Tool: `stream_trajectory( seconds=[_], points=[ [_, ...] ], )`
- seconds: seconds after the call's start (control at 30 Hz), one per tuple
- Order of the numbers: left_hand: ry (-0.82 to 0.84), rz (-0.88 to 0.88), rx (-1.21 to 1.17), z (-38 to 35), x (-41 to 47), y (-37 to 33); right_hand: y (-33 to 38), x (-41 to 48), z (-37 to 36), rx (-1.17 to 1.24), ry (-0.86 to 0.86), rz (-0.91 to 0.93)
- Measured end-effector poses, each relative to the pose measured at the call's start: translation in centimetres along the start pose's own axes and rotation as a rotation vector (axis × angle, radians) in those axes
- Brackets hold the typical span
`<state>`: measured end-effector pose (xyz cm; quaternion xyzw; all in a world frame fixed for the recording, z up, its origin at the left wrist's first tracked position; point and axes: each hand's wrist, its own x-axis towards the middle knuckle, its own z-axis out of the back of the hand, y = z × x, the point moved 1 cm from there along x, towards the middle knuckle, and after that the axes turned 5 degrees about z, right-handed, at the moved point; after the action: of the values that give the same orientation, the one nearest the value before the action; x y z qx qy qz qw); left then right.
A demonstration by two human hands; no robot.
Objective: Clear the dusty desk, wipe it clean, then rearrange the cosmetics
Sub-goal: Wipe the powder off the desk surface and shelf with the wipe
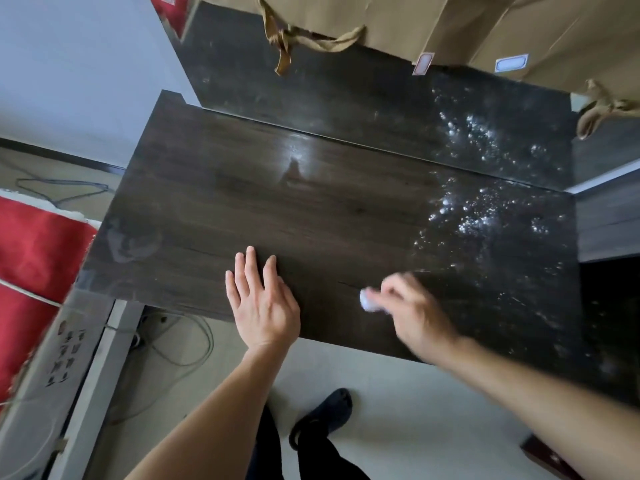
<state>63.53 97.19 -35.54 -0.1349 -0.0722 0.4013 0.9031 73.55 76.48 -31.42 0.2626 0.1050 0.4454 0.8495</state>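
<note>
The dark wooden desk top (242, 202) fills the middle of the view, with no cosmetics on it. White dust specks (485, 216) cover its right part; the left part looks smooth and glossy. My left hand (261, 299) lies flat on the desk near the front edge, fingers straight. My right hand (412, 310), blurred by motion, grips a small white crumpled wipe (367, 301) and presses it on the desk surface, just left of the dusty patch.
A mirror (346, 95) stands along the desk's back edge and reflects the dust. Brown paper bags (450, 22) with ribbon handles hang above it. A red cloth (38, 251) lies at left, cables (180, 344) run under the desk, and my dark slipper (329, 410) is on the floor.
</note>
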Motion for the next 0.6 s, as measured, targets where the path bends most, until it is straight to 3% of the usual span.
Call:
stream_trajectory(
  seconds=[0.07, 0.1, 0.17, 0.27, 0.33, 0.43, 0.6],
  points=[
    [-0.002, 0.003, -0.003, 0.1, -0.1, -0.1, 1.4, -3.4, 0.2, 0.062, 0.244, 0.063],
    [-0.008, 0.002, -0.005, 0.1, -0.1, -0.1, 1.1, -3.5, 0.4, 0.033, 0.283, 0.107],
    [-0.019, -0.001, -0.004, 0.2, 0.1, -0.3, -0.5, -0.8, 1.1, -0.013, 0.109, 0.087],
    [-0.029, 0.005, -0.001, 0.1, 0.2, -0.4, -4.5, 5.8, 2.4, -0.168, -0.199, -0.196],
    [-0.032, 0.007, -0.003, 0.1, 0.0, -0.4, -5.4, 7.1, 1.5, -0.217, -0.255, -0.298],
    [-0.034, 0.003, -0.004, 0.0, 0.1, -0.2, -1.5, 3.3, -1.4, -0.173, -0.180, -0.172],
    [-0.029, 0.008, -0.010, 0.1, -0.1, -0.2, 4.5, -7.9, -3.0, -0.014, 0.204, 0.152]
  ],
)
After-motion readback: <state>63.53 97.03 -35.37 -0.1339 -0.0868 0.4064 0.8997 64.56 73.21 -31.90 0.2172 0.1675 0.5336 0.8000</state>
